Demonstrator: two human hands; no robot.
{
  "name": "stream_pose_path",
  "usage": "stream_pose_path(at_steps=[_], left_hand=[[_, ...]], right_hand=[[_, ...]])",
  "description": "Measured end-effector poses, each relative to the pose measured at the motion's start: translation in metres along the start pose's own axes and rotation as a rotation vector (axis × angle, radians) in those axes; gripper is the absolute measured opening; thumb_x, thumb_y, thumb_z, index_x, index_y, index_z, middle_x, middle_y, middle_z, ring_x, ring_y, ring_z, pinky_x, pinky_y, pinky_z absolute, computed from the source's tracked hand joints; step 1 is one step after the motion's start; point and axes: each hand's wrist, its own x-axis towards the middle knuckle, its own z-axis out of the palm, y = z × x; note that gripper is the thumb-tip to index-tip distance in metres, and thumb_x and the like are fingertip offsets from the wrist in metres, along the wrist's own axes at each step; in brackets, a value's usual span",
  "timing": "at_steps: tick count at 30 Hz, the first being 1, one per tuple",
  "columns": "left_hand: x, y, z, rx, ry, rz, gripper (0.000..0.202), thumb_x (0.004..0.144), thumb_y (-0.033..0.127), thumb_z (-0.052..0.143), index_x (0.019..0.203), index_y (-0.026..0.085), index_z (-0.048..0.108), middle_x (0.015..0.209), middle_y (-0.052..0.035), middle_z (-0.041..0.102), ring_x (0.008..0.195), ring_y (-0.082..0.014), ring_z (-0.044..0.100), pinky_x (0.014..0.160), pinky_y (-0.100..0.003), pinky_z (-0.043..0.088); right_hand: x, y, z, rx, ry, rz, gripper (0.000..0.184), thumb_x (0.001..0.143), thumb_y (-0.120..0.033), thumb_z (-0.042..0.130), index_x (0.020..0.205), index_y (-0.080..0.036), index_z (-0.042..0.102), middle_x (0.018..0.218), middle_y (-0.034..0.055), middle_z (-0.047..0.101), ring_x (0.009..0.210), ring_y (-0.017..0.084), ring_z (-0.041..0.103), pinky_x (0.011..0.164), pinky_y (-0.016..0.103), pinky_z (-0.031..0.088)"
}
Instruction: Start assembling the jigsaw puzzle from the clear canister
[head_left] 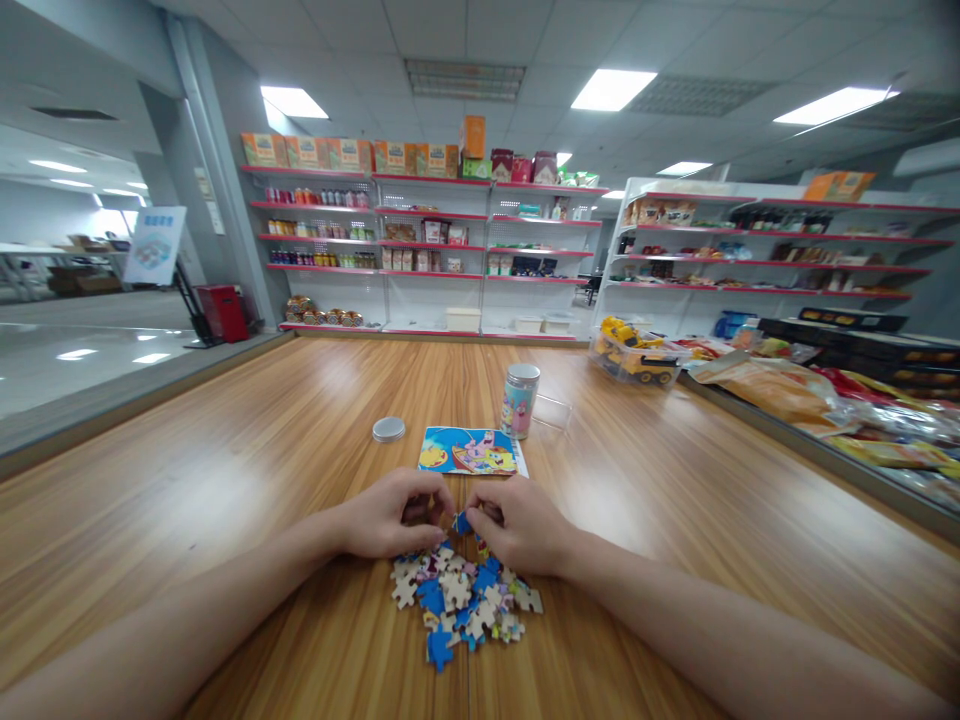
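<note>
The right hand [521, 525] has its thumb and fingertips closed in a narrow pinch on 1 blue puzzle piece [461, 523], just above the far edge of the pile. The left hand [397, 512] faces it with fingers curled toward the thumb and a small gap showing inside the curl; its fingertips are close to the same piece, but I cannot tell whether they touch it or hold anything.

Below and between the 2 hands lies 1 pile of puzzle pieces [455, 590], on the near part of the wooden table [300, 430]. More than 10 are visible, some with blue printed faces and some pale side up; they overlap too much for an exact count.

Just beyond the hands lies 1 picture card [469, 452] with cartoon figures. Beside its far right corner stands 1 printed canister [519, 402] with a silver top, upright, and 1 clear plastic piece [553, 412] is just right of that. To the card's left, 1 silver lid [388, 430] lies flat. Farther off at the right is 1 clear bin [606, 368] holding yellow toys [626, 336]. On the back shelves' bottom level stand 3 white containers [463, 320].
</note>
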Motion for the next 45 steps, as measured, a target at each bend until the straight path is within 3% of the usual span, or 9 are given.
stream_pose_path(at_steps=[4, 7, 20, 23, 28, 30, 35, 40, 45], left_hand=[[-0.002, 0.002, -0.001, 0.198, 0.071, 0.071, 0.015, 0.082, 0.023, 0.06, 0.092, 0.013, 0.064, 0.076, -0.0019, 0.055, 0.063, -0.0117, 0.046, 0.057, -0.022, 0.036], [-0.002, 0.005, -0.003, 0.279, 0.051, 0.093, 0.013, 0.082, 0.023, 0.061, 0.091, 0.015, 0.065, 0.081, -0.0037, 0.059, 0.071, -0.0144, 0.052, 0.065, -0.024, 0.039], [-0.002, 0.005, -0.006, 0.237, 0.003, 0.104, 0.013, 0.082, 0.028, 0.067, 0.084, 0.016, 0.066, 0.086, -0.0047, 0.062, 0.08, -0.0162, 0.056, 0.072, -0.025, 0.042], [-0.002, 0.003, -0.005, 0.15, 0.001, 0.061, 0.016, 0.081, 0.029, 0.068, 0.083, 0.014, 0.064, 0.084, -0.0046, 0.061, 0.075, -0.0145, 0.055, 0.066, -0.023, 0.042], [-0.001, -0.005, -0.003, -0.275, -0.022, -0.097, 0.032, 0.078, 0.039, 0.072, 0.08, 0.012, 0.056, 0.07, -0.0009, 0.055, 0.06, -0.0098, 0.047, 0.052, -0.02, 0.035], [0.0, -0.008, -0.004, -0.348, 0.016, -0.118, 0.035, 0.078, 0.04, 0.073, 0.078, 0.011, 0.054, 0.067, 0.0005, 0.053, 0.057, -0.0091, 0.045, 0.052, -0.02, 0.034], [0.001, -0.012, -0.004, -0.165, 0.259, -0.021, 0.028, 0.083, 0.035, 0.068, 0.075, 0.011, 0.056, 0.069, 0.0005, 0.05, 0.061, -0.0094, 0.044, 0.055, -0.021, 0.034], [0.0, -0.006, -0.001, 0.108, 0.134, 0.106, 0.013, 0.08, 0.022, 0.067, 0.073, 0.012, 0.063, 0.074, -0.0035, 0.056, 0.068, -0.0126, 0.052, 0.06, -0.022, 0.039], [-0.002, 0.003, -0.004, 0.126, 0.091, 0.161, 0.011, 0.081, 0.021, 0.063, 0.076, 0.012, 0.068, 0.077, -0.0061, 0.06, 0.071, -0.0141, 0.054, 0.063, -0.024, 0.04]], right_hand=[[0.001, 0.002, 0.002, -0.026, 0.031, 0.066, 0.018, 0.081, -0.019, 0.056, 0.063, -0.015, 0.059, 0.055, -0.0017, 0.055, 0.05, 0.008, 0.042, 0.049, 0.021, 0.025], [0.002, 0.002, 0.003, -0.033, 0.032, 0.103, 0.019, 0.081, -0.022, 0.057, 0.063, -0.016, 0.06, 0.056, -0.0016, 0.056, 0.05, 0.009, 0.044, 0.05, 0.021, 0.024], [0.004, 0.004, 0.004, -0.061, 0.026, 0.161, 0.011, 0.08, -0.027, 0.061, 0.074, -0.019, 0.066, 0.057, -0.0022, 0.058, 0.054, 0.011, 0.051, 0.052, 0.022, 0.028], [0.004, 0.004, 0.003, -0.018, 0.035, 0.131, 0.008, 0.08, -0.024, 0.061, 0.08, -0.019, 0.067, 0.053, -0.004, 0.054, 0.051, 0.011, 0.047, 0.051, 0.022, 0.028], [0.002, 0.004, 0.003, 0.06, 0.041, 0.063, 0.011, 0.077, -0.019, 0.06, 0.085, -0.017, 0.068, 0.049, -0.0062, 0.047, 0.047, 0.009, 0.043, 0.05, 0.021, 0.029], [0.0, 0.004, 0.003, 0.103, 0.033, 0.024, 0.012, 0.076, -0.019, 0.06, 0.084, -0.017, 0.069, 0.049, -0.0064, 0.046, 0.045, 0.008, 0.042, 0.049, 0.02, 0.029], [-0.004, -0.002, -0.004, 0.22, -0.052, -0.123, 0.016, 0.073, -0.016, 0.059, 0.085, -0.015, 0.071, 0.047, -0.0072, 0.042, 0.043, 0.007, 0.04, 0.048, 0.019, 0.032], [-0.005, -0.004, -0.01, 0.27, -0.139, -0.235, 0.024, 0.073, -0.02, 0.061, 0.093, -0.015, 0.072, 0.046, -0.0078, 0.041, 0.042, 0.007, 0.04, 0.046, 0.018, 0.033], [-0.007, 0.0, -0.01, 0.233, -0.211, -0.301, 0.028, 0.079, -0.026, 0.06, 0.1, -0.017, 0.075, 0.053, -0.0022, 0.055, 0.045, 0.008, 0.044, 0.046, 0.018, 0.033]])
